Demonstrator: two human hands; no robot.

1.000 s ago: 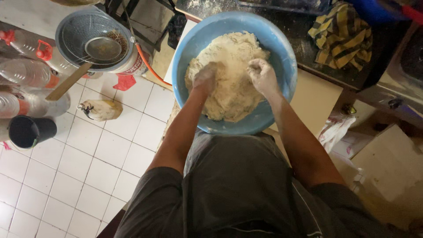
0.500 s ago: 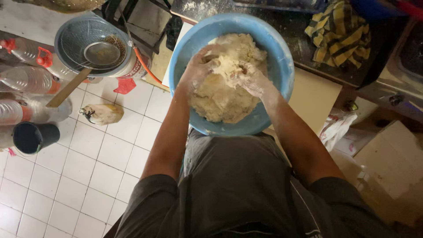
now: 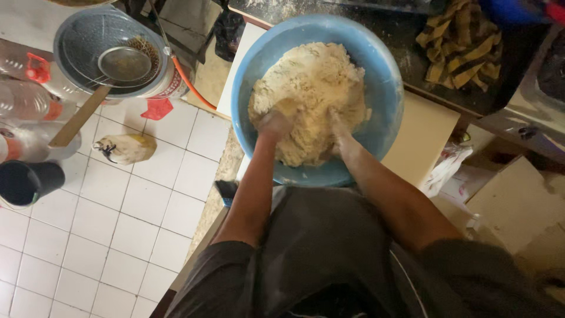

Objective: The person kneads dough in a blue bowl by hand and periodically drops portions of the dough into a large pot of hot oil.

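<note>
Dough, pale and rough-surfaced, filled most of a round blue bowl that stood on the tabletop directly in front of the person. The left hand was pressed into the near left part of the mass, its fingers curled down into it and coated in flour, so they were clenched in the dough itself. The right hand was sunk into the near right part, its fingers buried in the dough; whether they were closed or spread could not be told. Both forearms reached into the bowl from its near rim, well apart from each other.

Beyond the bowl, to its right, a yellow and dark striped cloth lay crumpled on a dark, flour-dusted surface. Left of the bowl, down on the white tiled floor, stood a grey basin with a metal strainer resting in it, the strainer's wooden handle pointing away from the bowl. Farther left of the basin lay clear plastic bottles, and a black cup lay below them. Between the basin and the bowl, lower on the tiles, lay a small knotted bag. Right of the bowl, below the tabletop edge, sat cardboard boxes and a white plastic bag.
</note>
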